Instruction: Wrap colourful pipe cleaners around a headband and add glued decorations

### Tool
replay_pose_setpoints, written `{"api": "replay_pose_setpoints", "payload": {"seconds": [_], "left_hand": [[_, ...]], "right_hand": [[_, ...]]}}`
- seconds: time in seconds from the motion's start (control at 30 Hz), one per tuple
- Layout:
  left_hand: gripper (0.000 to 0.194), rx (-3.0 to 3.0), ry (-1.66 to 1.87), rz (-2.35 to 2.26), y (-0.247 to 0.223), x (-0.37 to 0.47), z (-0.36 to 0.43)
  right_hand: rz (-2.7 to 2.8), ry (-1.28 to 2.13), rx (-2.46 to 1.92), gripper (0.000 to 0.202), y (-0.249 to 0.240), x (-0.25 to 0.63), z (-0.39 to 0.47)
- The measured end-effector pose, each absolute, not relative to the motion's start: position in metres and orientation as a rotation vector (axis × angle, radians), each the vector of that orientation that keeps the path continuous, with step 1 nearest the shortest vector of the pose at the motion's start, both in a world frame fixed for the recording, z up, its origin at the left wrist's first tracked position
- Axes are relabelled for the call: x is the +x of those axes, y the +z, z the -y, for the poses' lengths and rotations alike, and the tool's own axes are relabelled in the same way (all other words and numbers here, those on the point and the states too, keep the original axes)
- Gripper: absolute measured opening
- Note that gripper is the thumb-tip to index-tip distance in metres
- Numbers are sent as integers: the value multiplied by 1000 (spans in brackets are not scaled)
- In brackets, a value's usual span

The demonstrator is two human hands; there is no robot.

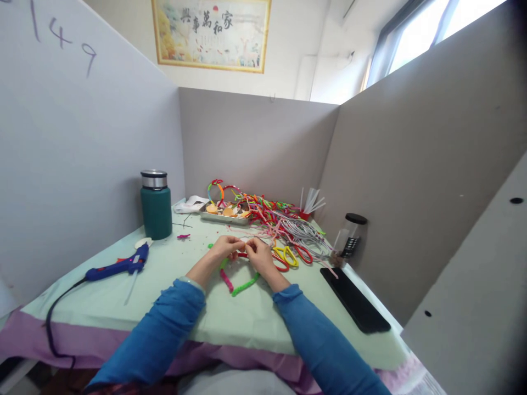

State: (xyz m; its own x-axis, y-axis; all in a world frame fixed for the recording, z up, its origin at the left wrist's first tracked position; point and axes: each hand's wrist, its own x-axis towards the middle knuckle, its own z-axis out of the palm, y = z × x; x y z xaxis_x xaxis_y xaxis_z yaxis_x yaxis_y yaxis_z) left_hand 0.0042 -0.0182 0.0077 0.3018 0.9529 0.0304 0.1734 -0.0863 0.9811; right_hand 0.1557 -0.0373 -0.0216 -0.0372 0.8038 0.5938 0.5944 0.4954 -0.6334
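Observation:
A loop of fuzzy pink, green and red craft stem (pixel 246 285) hangs or lies between my hands over the pale green tablecloth. My left hand (pixel 225 249) pinches the loop's upper part, fingers closed. Close beside it, my right hand (pixel 260 255) has its thumb and fingers pressed together at the same upper part. The fingertips of both hands nearly meet there; the exact spot they pinch is too small to make out. Red and yellow loops (pixel 285 256) lie just to the right of my right hand.
A blue glue gun (pixel 117 267) with a cord and a green bottle (pixel 156 211) stand left. Behind are a metal tray (pixel 225 219), tangled colourful stems (pixel 272 211) and white sticks (pixel 313 201). A black phone-like slab (pixel 356 300) and clear jar (pixel 348 240) are right. Grey partitions surround the table.

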Motion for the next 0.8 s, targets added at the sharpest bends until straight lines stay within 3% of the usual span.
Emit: {"api": "replay_pose_setpoints", "payload": {"seconds": [0.37, 0.57, 0.8], "left_hand": [[32, 1383, 1078, -1125, 13, 0, 16], [27, 1381, 1095, -1166, 13, -5, 10], [32, 1337, 1243, -1314, 11, -16, 3]], "right_hand": [[1675, 243, -1185, 23, -16, 159, 39], [1597, 134, -1341, 19, -12, 176, 31], [1910, 16, -1522, 14, -12, 177, 39]]}}
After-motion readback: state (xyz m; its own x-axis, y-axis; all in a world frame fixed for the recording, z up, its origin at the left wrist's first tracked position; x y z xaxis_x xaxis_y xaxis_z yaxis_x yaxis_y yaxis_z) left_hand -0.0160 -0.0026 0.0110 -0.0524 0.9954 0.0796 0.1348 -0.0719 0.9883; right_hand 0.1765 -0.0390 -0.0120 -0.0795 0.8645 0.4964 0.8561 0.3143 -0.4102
